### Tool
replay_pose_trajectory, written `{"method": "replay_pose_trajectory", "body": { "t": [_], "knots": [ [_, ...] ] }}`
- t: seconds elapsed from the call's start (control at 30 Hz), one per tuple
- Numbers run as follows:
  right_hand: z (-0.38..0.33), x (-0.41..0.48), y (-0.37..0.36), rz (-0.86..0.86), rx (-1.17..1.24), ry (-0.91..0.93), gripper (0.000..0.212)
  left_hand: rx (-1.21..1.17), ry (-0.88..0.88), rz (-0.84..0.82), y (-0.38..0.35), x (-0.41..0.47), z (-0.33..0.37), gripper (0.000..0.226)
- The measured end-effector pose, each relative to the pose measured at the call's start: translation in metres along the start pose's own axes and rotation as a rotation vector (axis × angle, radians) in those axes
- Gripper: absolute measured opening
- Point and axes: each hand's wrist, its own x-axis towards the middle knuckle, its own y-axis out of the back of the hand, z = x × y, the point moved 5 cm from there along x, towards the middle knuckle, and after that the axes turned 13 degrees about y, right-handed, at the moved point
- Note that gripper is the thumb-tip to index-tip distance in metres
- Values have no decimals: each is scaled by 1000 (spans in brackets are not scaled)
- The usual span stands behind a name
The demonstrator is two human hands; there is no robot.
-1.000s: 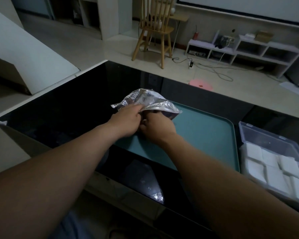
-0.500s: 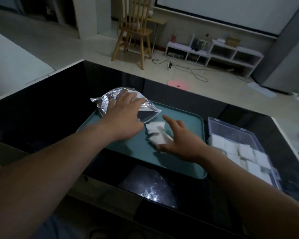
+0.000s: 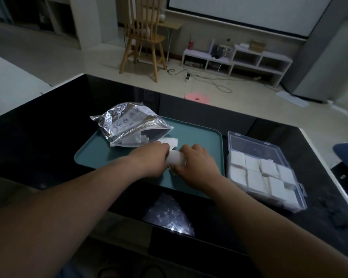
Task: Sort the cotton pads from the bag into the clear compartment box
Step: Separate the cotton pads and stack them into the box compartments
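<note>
At the near edge of the glossy black tabletop (image 3: 48,141), two bare forearms reach forward and meet over the front part of a teal tray (image 3: 201,137). The left hand (image 3: 149,158) and the right hand (image 3: 198,166) sit knuckles-up and close together, with a small white bundle of cotton pads (image 3: 176,160) between them. The left fingers curl against the bundle's left end and the right fingers curl over its right end, so both hands grip it low over the tray. Whether it touches the tray surface cannot be told.

Just to the right of the tray, a clear compartment box (image 3: 300,199) stands on the tabletop with its hinged lid (image 3: 253,145) open on the far side. White square pads (image 3: 251,163) fill its compartments, though the dividers are hard to make out.

Beyond the hands, a crumpled silver foil bag (image 3: 127,123) lies on the tray's far left corner, partly over the rim. Its mouth opens toward the hands, and loose pads (image 3: 170,141) spill from it onto the tray.

Past the tabletop, a pink round object (image 3: 197,97) lies on the pale floor. Farther back are cables (image 3: 215,82), a wooden chair (image 3: 143,39) and a low white shelf unit (image 3: 247,57).
</note>
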Motion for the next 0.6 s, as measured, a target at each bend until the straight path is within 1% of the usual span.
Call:
{"method": "replay_pose_trajectory", "body": {
  "t": [0.07, 0.13, 0.17, 0.2, 0.27, 0.33, 0.4, 0.43, 0.47, 0.53, 0.57, 0.6],
  "knots": [
    [4, 0, -1, -21, 41, -15, 53, -3, 6, -7, -1, 2, -1, 9],
    [5, -1, -1, -35, 54, -17, 60, 2, 10, -14, -1, 2, -2, 16],
    [5, -2, 0, -36, 60, -25, 61, 11, 13, -17, -1, 2, -1, 20],
    [5, -3, 1, -26, 69, -34, 55, 22, 17, -22, -1, 1, -1, 22],
    [4, -2, 2, 0, 88, -40, 35, 16, 39, -27, 0, -3, 1, 23],
    [3, -1, 9, 52, 130, -47, 19, -79, 98, 14, 8, -6, 0, 25],
    [3, -2, 23, 160, 228, -73, 12, -298, 204, 80, 20, -11, -4, 26],
    [3, -3, 33, 218, 296, -95, 13, -472, 261, 74, 25, -13, -6, 29],
    [3, -6, 41, 272, 362, -108, 15, -692, 299, 16, 26, -17, -5, 33],
    [-5, -12, 53, 356, 415, -79, 15, -1133, 311, -227, 22, -23, 8, 40],
    [-14, -13, 54, 365, 424, -35, 15, -1277, 280, -333, 19, -26, 17, 41],
    [-24, -12, 53, 346, 452, 20, 13, -1382, 240, -386, 18, -27, 23, 37]
  ]
}}
